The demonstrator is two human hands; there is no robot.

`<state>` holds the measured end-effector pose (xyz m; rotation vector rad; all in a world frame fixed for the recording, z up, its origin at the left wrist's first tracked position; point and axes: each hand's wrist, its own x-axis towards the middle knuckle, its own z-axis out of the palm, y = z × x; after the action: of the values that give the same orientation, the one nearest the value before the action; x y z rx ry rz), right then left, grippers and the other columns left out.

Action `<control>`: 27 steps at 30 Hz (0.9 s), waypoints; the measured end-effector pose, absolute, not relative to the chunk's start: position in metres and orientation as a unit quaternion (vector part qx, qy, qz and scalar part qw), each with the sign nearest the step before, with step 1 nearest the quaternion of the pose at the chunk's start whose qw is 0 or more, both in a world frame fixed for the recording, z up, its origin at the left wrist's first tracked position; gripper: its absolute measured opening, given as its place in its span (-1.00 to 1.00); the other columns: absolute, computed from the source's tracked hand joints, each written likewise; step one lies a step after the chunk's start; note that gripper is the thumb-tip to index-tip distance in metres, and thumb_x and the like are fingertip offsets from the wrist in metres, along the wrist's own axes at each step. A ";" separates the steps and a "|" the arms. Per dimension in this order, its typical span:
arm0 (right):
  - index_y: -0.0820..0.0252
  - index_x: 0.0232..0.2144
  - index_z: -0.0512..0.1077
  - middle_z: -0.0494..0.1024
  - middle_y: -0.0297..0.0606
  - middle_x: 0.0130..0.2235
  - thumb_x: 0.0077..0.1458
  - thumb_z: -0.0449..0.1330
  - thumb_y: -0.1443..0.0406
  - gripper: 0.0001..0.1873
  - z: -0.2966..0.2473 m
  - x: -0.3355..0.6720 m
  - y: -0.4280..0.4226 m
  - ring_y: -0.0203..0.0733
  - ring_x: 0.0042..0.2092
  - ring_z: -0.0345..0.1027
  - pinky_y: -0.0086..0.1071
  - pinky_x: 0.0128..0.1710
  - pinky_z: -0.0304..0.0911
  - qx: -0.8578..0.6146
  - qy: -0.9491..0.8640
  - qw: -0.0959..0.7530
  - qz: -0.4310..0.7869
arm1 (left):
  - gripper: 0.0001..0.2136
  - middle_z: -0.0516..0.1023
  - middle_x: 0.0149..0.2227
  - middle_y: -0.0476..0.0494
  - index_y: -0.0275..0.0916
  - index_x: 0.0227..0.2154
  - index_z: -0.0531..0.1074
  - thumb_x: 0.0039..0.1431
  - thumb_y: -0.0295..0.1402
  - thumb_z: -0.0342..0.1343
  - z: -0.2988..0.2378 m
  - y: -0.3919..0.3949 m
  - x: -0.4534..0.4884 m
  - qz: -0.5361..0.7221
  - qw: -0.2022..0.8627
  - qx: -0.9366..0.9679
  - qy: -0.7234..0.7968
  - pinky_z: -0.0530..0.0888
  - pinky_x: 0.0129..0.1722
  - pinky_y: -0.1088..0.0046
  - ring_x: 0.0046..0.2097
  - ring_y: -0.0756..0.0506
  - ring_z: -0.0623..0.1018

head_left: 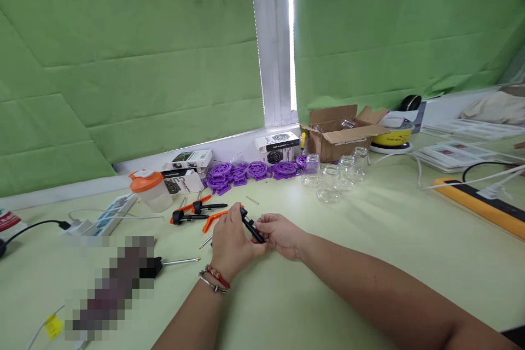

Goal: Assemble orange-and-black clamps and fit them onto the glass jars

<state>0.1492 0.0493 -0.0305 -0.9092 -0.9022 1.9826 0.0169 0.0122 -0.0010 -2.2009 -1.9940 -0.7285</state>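
Note:
In front of me my left hand (pixel 232 240) is closed around a slim black plastic part (pixel 251 225) with a slot along it. The fingers of my right hand (pixel 281 234) are pinched together against the part's right side; whatever small thing they hold is hidden. Just behind my left hand is an orange handle (pixel 209 222), partly covered by that hand. Left of it lie black-and-orange hand tools (pixel 189 217) with slim black ends. A metal rod with a black grip (pixel 152 268) lies near a pixelated area, and a thin metal pin (pixel 252 200) rests beyond my hands.
Purple plastic wheel-shaped parts (pixel 258 170) and printed boxes (pixel 189 180) line the back. Several glass jars (pixel 329 183) stand before an open cardboard box (pixel 340 139). An orange-lidded cup (pixel 151 191) and power strip (pixel 115 213) are left; an orange-and-black power strip (pixel 484 208) is right.

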 end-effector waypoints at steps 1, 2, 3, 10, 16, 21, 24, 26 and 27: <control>0.24 -0.51 0.26 0.41 -0.36 -0.58 0.04 0.11 0.42 -0.89 -0.030 0.149 0.050 -0.30 -0.54 0.39 -0.38 -0.42 0.32 -0.361 -0.350 0.383 0.775 | -0.10 0.41 -0.05 -0.26 -0.26 0.08 0.06 -0.40 0.00 0.22 -0.001 0.012 0.017 -0.240 0.039 -0.719 -0.651 0.33 -0.11 0.25 -0.02 -0.28 0.41; 0.23 -0.50 0.25 0.41 -0.36 -0.58 0.04 0.10 0.42 -0.89 -0.030 0.149 0.050 -0.29 -0.55 0.40 -0.38 -0.44 0.32 -0.363 -0.346 0.384 0.775 | -0.10 0.41 -0.05 -0.25 -0.26 0.08 0.06 -0.40 0.00 0.22 -0.002 0.012 0.016 -0.242 0.036 -0.719 -0.651 0.33 -0.12 0.25 -0.03 -0.28 0.41; 0.23 -0.49 0.24 0.41 -0.36 -0.58 0.04 0.10 0.41 -0.90 -0.030 0.149 0.050 -0.28 -0.55 0.40 -0.38 -0.47 0.31 -0.363 -0.345 0.382 0.776 | -0.10 0.41 -0.06 -0.25 -0.25 0.07 0.06 -0.40 0.00 0.22 -0.002 0.012 0.016 -0.243 0.035 -0.719 -0.651 0.33 -0.12 0.25 -0.03 -0.28 0.42; 0.21 -0.40 0.22 0.42 -0.36 -0.56 0.02 0.14 0.35 -0.88 -0.029 0.151 0.050 -0.18 -0.51 0.46 -0.44 -0.58 0.23 -0.372 -0.359 0.372 0.771 | -0.12 0.42 -0.07 -0.24 -0.26 0.08 0.06 -0.37 -0.03 0.22 -0.005 0.014 0.014 -0.245 0.037 -0.717 -0.652 0.34 -0.12 0.27 -0.04 -0.27 0.43; 0.21 -0.40 0.21 0.41 -0.36 -0.57 -0.02 0.18 0.34 -0.83 -0.031 0.151 0.051 -0.16 -0.47 0.47 -0.45 -0.56 0.25 -0.370 -0.368 0.377 0.765 | -0.13 0.43 -0.06 -0.25 -0.27 0.08 0.05 -0.36 -0.09 0.23 -0.006 0.016 0.013 -0.244 0.025 -0.713 -0.657 0.34 -0.14 0.28 -0.06 -0.26 0.44; 0.20 -0.43 0.19 0.38 -0.38 -0.60 0.00 0.13 0.36 -0.87 -0.028 0.151 0.051 -0.16 -0.48 0.47 -0.48 -0.61 0.21 -0.382 -0.370 0.372 0.761 | -0.14 0.40 -0.02 -0.25 -0.25 0.09 0.05 -0.37 -0.13 0.23 -0.005 0.016 0.013 -0.246 0.011 -0.712 -0.658 0.33 -0.12 0.29 -0.03 -0.27 0.42; 0.19 -0.42 0.19 0.39 -0.38 -0.59 -0.05 0.15 0.37 -0.84 -0.028 0.151 0.051 -0.15 -0.48 0.47 -0.49 -0.62 0.19 -0.373 -0.376 0.373 0.762 | -0.14 0.41 -0.04 -0.24 -0.25 0.09 0.06 -0.36 -0.13 0.24 -0.004 0.015 0.014 -0.247 0.004 -0.710 -0.659 0.32 -0.11 0.28 -0.04 -0.27 0.43; 0.19 -0.41 0.19 0.38 -0.39 -0.58 -0.09 0.16 0.38 -0.81 -0.028 0.152 0.052 -0.15 -0.48 0.47 -0.50 -0.63 0.18 -0.371 -0.379 0.375 0.761 | -0.13 0.41 -0.04 -0.24 -0.25 0.09 0.05 -0.36 -0.11 0.24 -0.004 0.015 0.014 -0.247 0.004 -0.710 -0.659 0.33 -0.11 0.27 -0.04 -0.27 0.43; 0.19 -0.41 0.19 0.38 -0.39 -0.58 -0.10 0.16 0.38 -0.81 -0.028 0.152 0.052 -0.15 -0.48 0.47 -0.50 -0.63 0.18 -0.370 -0.379 0.375 0.760 | -0.12 0.41 -0.04 -0.25 -0.26 0.09 0.05 -0.37 -0.10 0.24 -0.004 0.015 0.014 -0.247 0.006 -0.709 -0.660 0.33 -0.12 0.27 -0.04 -0.28 0.43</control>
<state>0.1516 0.0518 -0.0278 -0.9482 -0.9714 1.9465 0.0142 0.0148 -0.0039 -2.2210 -2.0664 -0.7719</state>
